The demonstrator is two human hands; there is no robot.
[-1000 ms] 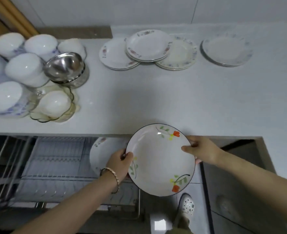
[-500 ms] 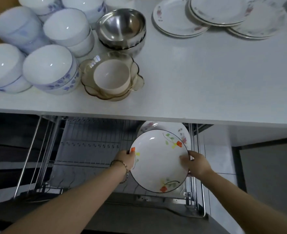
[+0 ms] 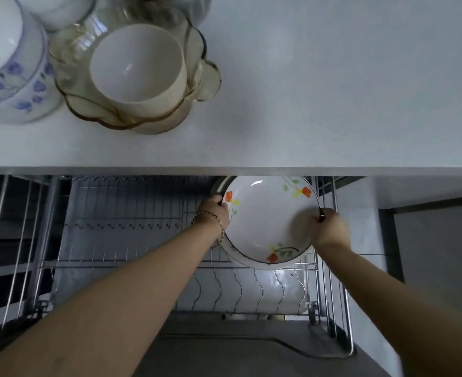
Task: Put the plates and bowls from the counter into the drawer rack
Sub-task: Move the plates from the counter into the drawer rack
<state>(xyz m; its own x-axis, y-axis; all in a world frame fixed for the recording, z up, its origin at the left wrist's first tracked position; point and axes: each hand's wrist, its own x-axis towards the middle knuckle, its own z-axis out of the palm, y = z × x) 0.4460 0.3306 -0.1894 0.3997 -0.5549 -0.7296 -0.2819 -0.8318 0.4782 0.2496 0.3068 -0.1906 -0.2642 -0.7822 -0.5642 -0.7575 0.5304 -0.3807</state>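
The left hand (image 3: 214,210), a bracelet (image 3: 210,217) round its wrist, gripped the left rim of the flowered plate (image 3: 267,221) with fingers curled over the edge. The right hand (image 3: 330,229) pinched the opposite rim, its thumb on the plate's face. Between them the plate was held on edge and tilted, its white face with orange flowers turned up toward the camera. It sat at the right end of the drawer rack (image 3: 132,210), with its top hidden just under the front edge of the desk (image 3: 319,104). Whether its lower rim already touched the wires could not be told. Close behind it the grey rim of a second plate (image 3: 220,185) showed at the upper left, standing in the same end of the rack. The rack's wire dividers ran off to the left beneath the desk, and wavy wire slots lay in front of the plate. On the desk, near the front edge toward the left, an amber glass bowl (image 3: 145,124) with a scalloped rim held a white bowl (image 3: 137,63). Just beside it at the left edge stood blue-flowered bowls (image 3: 12,85), stacked.
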